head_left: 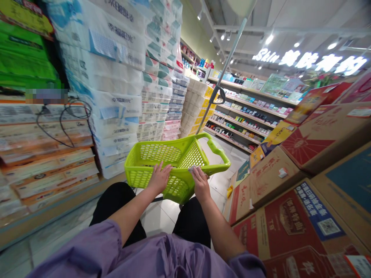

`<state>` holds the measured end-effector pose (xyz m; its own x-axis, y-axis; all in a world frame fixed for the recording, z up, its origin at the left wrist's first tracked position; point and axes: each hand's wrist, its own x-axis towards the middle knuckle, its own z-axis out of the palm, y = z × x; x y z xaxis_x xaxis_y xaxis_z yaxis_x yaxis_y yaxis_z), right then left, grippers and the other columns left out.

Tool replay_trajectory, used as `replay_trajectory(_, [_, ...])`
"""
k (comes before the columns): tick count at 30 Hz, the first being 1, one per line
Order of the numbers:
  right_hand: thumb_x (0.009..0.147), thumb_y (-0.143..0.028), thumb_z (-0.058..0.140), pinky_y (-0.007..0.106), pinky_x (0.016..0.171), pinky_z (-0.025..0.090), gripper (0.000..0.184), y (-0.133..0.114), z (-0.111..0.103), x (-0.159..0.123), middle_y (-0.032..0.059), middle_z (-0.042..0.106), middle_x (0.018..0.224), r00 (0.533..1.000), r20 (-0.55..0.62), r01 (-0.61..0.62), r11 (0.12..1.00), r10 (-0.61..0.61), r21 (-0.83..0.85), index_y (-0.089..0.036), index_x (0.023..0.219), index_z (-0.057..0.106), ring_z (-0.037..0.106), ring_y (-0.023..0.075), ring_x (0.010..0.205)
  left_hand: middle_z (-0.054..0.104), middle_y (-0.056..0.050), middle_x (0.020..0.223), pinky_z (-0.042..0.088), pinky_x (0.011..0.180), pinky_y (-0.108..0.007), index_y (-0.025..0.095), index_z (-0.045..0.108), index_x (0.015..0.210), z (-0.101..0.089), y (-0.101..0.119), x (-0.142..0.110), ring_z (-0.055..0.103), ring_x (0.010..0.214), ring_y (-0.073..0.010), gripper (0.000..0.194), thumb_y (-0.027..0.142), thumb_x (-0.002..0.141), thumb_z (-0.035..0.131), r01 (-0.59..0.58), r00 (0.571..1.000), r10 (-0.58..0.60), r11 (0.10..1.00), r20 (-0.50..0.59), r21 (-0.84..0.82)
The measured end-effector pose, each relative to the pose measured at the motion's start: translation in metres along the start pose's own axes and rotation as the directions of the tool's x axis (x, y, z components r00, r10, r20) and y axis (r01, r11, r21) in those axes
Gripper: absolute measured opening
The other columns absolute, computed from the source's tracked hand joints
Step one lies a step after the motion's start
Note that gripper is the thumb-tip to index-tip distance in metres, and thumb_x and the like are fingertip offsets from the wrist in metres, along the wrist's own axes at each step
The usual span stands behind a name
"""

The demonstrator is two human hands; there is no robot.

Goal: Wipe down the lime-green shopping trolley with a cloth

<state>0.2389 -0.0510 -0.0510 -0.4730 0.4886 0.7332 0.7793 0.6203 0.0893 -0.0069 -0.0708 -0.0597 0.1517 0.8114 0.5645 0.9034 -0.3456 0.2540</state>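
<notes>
A lime-green plastic shopping basket (177, 189) with perforated walls stands in front of my knees, its handle end to the right. My left hand (160, 178) is closed over the near rim, fingertips on the inner side. Farther right along that rim, my right hand (201, 184) presses a small crumpled greyish-white wipe (191, 168) against the basket near the handle (218, 151). My right thumb is mostly hidden. A few small dark items seem to show at the basket's bottom, too unclear to name.
Tall stacks of wrapped tissue packs (121, 100) line the left side. Cardboard cartons (275, 166) are piled close on the right. A slanted metal pole (228, 61) rises behind the basket. Shelves of small boxed goods (246, 104) stand beyond. Black cables (68, 119) hang at left.
</notes>
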Motion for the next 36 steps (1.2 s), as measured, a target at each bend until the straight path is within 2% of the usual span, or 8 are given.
replay_trajectory(5, [0.093, -0.007, 0.036, 0.037, 0.104, 0.037, 0.045, 0.006, -0.004, -0.007, 0.0065, 0.059, 0.131, 0.996, -0.002, 0.091, 0.994, -0.092, -0.063, -0.019, 0.131, 0.055, 0.045, 0.0195, 0.129, 0.055, -0.006, 0.136, 0.026, 0.11, -0.061, 0.024, 0.053, 0.131, 0.002, -0.002, 0.0, 0.03, 0.139, -0.0318, 0.046, 0.016, 0.088, 0.039, -0.001, 1.0, 0.001, 1.0, 0.007, -0.014])
replay_trajectory(9, [0.092, -0.011, 0.041, 0.037, 0.102, 0.035, 0.041, 0.01, -0.007, -0.013, 0.0055, 0.064, 0.125, 0.999, -0.038, -0.035, 0.99, 0.03, -0.14, -0.022, 0.127, 0.059, 0.053, 0.0194, 0.116, 0.056, -0.007, 0.135, 0.026, 0.11, -0.061, 0.024, 0.053, 0.131, 0.003, -0.003, 0.0, 0.03, 0.139, -0.0318, 0.046, 0.016, 0.088, 0.038, -0.01, 1.0, 0.01, 1.0, -0.003, -0.027])
replay_trajectory(13, [0.09, -0.009, 0.039, 0.037, 0.1, 0.039, 0.042, 0.002, -0.003, -0.011, 0.0072, 0.062, 0.126, 0.987, -0.066, -0.152, 0.978, 0.144, -0.141, -0.019, 0.125, 0.061, 0.052, 0.021, 0.111, 0.056, -0.006, 0.135, 0.025, 0.11, -0.062, 0.024, 0.054, 0.13, 0.003, -0.002, 0.001, 0.029, 0.139, -0.0322, 0.047, 0.016, 0.087, 0.038, 0.004, 1.0, -0.004, 0.999, -0.005, -0.033])
replay_trajectory(19, [0.087, -0.007, 0.04, 0.037, 0.098, 0.041, 0.05, -0.015, 0.005, 0.002, 0.0075, 0.056, 0.134, 0.988, 0.144, -0.049, 0.995, 0.061, -0.083, -0.018, 0.133, 0.053, 0.051, 0.0224, 0.112, 0.057, -0.005, 0.134, 0.026, 0.11, -0.062, 0.024, 0.056, 0.128, 0.003, -0.002, 0.005, 0.033, 0.137, -0.0333, 0.047, 0.014, 0.086, 0.039, 0.031, 0.999, -0.029, 0.999, 0.029, -0.044])
replay_trajectory(26, [0.085, -0.006, 0.043, 0.036, 0.097, 0.042, 0.053, -0.026, 0.012, 0.003, 0.0051, 0.054, 0.137, 0.983, 0.162, -0.08, 0.994, 0.092, -0.08, -0.021, 0.136, 0.05, 0.05, 0.0227, 0.11, 0.055, -0.005, 0.136, 0.025, 0.111, -0.062, 0.023, 0.055, 0.13, 0.004, -0.003, 0.005, 0.031, 0.138, -0.0323, 0.053, 0.01, 0.081, 0.04, 0.028, 0.999, -0.027, 0.999, 0.029, -0.04])
replay_trajectory(30, [0.085, -0.008, 0.045, 0.034, 0.094, 0.043, 0.052, -0.037, 0.021, 0.007, 0.0019, 0.052, 0.139, 0.969, 0.249, -0.004, 1.0, 0.007, -0.013, -0.023, 0.135, 0.052, 0.05, 0.0226, 0.111, 0.056, -0.004, 0.136, 0.025, 0.11, -0.062, 0.025, 0.055, 0.129, 0.005, -0.003, 0.006, 0.03, 0.139, -0.0327, 0.055, 0.008, 0.079, 0.04, 0.035, 0.999, -0.034, 0.999, 0.034, -0.042])
replay_trajectory(32, [0.086, -0.008, 0.045, 0.033, 0.094, 0.044, 0.05, -0.036, 0.025, 0.002, 0.0009, 0.054, 0.137, 0.964, 0.266, 0.018, 1.0, -0.021, 0.012, -0.024, 0.132, 0.054, 0.05, 0.022, 0.11, 0.055, -0.004, 0.136, 0.024, 0.111, -0.062, 0.025, 0.055, 0.129, 0.005, -0.004, 0.005, 0.03, 0.139, -0.0331, 0.055, 0.007, 0.079, 0.04, 0.03, 0.999, -0.028, 0.999, 0.039, -0.04])
replay_trajectory(36, [0.083, -0.004, 0.047, 0.035, 0.095, 0.042, 0.046, -0.025, 0.031, -0.02, 0.0012, 0.064, 0.124, 0.956, 0.292, -0.03, 0.999, 0.035, -0.021, -0.025, 0.12, 0.064, 0.054, 0.0219, 0.107, 0.054, -0.004, 0.137, 0.023, 0.111, -0.062, 0.023, 0.054, 0.13, 0.004, -0.004, 0.003, 0.029, 0.139, -0.0339, 0.056, 0.006, 0.078, 0.04, 0.019, 0.999, -0.017, 0.999, 0.043, -0.033])
